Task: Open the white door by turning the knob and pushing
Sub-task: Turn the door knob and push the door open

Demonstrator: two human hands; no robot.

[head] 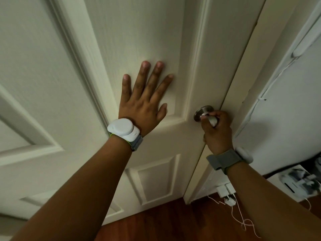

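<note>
The white panelled door [83, 70] fills most of the view, and its right edge meets the frame [246, 72]. My left hand [144, 103] lies flat against a raised panel, fingers spread, just left of the knob. The silver round knob [202, 113] sits near the door's right edge, with its outer part hidden inside my right hand [217, 131], which is wrapped around it. Both wrists carry grey bands with white devices. No gap shows between door and frame.
A white wall [291, 105] stands to the right with a thin cable running down it. White plugs and loose white cords [229, 193] lie at the foot of the frame on the reddish wood floor [165, 221]. A box of clutter [298, 181] sits at far right.
</note>
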